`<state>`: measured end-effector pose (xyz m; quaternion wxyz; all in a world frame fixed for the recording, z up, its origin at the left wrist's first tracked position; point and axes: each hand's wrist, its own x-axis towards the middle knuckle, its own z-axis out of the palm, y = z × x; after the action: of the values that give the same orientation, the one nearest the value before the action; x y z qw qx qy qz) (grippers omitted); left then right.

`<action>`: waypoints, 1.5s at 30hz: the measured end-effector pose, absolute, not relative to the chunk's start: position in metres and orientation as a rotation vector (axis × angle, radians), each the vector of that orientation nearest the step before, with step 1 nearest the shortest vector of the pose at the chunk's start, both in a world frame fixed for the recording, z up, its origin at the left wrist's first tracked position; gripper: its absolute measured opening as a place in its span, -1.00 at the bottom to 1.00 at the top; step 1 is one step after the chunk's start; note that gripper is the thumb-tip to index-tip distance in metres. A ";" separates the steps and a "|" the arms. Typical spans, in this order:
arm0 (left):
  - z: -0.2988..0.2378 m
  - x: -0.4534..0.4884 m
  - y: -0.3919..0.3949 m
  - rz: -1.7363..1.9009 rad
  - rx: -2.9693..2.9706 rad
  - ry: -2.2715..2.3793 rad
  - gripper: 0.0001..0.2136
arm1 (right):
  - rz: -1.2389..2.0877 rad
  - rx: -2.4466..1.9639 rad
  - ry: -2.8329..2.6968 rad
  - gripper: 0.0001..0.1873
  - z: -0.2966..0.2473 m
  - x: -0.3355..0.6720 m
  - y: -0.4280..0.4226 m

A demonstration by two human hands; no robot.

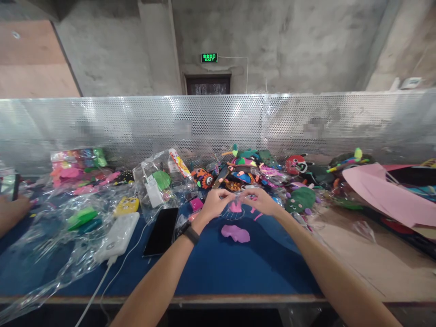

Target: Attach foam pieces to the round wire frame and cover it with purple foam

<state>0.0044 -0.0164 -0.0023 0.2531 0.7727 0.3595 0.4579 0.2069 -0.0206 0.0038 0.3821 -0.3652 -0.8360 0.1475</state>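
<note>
In the head view my left hand (217,203) and my right hand (261,200) meet above the blue table, fingertips pinched close together. Between them is a small clear plastic bag (229,212), with a soft pink piece (235,206) showing at it; whether that piece is inside or behind the plastic I cannot tell. Just below, a flat, irregular purple-pink piece of what looks like modelling clay (235,233) lies on the table. Thin pink strips (258,216) lie under my right hand. A dark band (189,232) circles my left wrist.
A black phone (161,231) and a white power bank (117,236) with a cable lie left. Colourful clay figures (241,170) and plastic packets (158,181) line the perforated metal screen (218,118). Pink sheets (384,193) stand right. Another person's hand (15,211) is far left.
</note>
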 end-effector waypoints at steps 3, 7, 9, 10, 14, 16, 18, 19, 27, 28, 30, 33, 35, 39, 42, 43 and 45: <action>-0.003 0.007 -0.019 1.198 2.136 0.907 -0.75 | 0.372 -0.955 -2.116 -0.71 0.005 0.203 -0.024; -0.004 0.009 -0.022 1.168 2.181 0.879 -0.76 | 0.403 -0.957 -2.128 -0.73 0.004 0.200 -0.026; -0.004 0.009 -0.022 1.168 2.205 0.888 -0.77 | 0.390 -0.969 -2.124 -0.73 0.004 0.200 -0.026; -0.004 0.010 -0.022 1.177 2.218 0.902 -0.78 | 0.379 -0.978 -2.122 -0.74 0.004 0.200 -0.026; -0.003 0.009 -0.020 1.213 2.229 0.981 -0.79 | 0.347 -0.980 -2.131 -0.73 0.003 0.203 -0.024; -0.004 0.009 -0.019 1.203 2.205 0.997 -0.79 | 0.330 -0.988 -2.132 -0.73 0.003 0.204 -0.022; -0.004 0.009 -0.019 1.193 2.174 0.994 -0.79 | 0.298 -1.001 -2.129 -0.73 0.003 0.205 -0.021; -0.004 0.009 -0.019 1.194 2.161 0.988 -0.80 | 0.280 -1.006 -2.127 -0.73 0.002 0.205 -0.020; -0.002 0.009 -0.017 1.307 2.110 1.067 -0.83 | 0.283 -1.019 -2.089 -0.71 0.004 0.207 -0.019; -0.002 0.008 -0.016 1.317 2.110 1.072 -0.83 | 0.288 -1.018 -2.086 -0.71 0.004 0.207 -0.019; -0.003 0.007 -0.016 1.325 2.113 1.070 -0.83 | 0.285 -1.027 -2.074 -0.72 0.005 0.208 -0.019; -0.002 0.006 -0.016 1.332 2.120 1.055 -0.82 | 0.243 -1.046 -2.065 -0.71 0.006 0.207 -0.020; -0.002 0.006 -0.016 1.328 2.127 1.050 -0.82 | 0.218 -1.054 -2.071 -0.70 0.006 0.207 -0.020; -0.001 0.006 -0.017 1.320 2.112 1.066 -0.81 | 0.236 -1.079 -2.067 -0.69 0.005 0.208 -0.018; -0.001 0.006 -0.017 1.321 2.099 1.052 -0.80 | 0.244 -1.087 -2.063 -0.71 0.004 0.209 -0.018; -0.001 0.006 -0.018 1.320 2.098 1.047 -0.79 | 0.242 -1.086 -2.063 -0.71 0.004 0.209 -0.017; -0.001 0.006 -0.018 1.319 2.098 1.046 -0.79 | 0.235 -1.078 -2.065 -0.72 0.004 0.209 -0.017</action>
<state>0.0060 -0.0180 -0.0012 0.2241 0.7601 0.3791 0.4779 0.2092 -0.0173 0.0040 0.3898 -0.4240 -0.8123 0.0923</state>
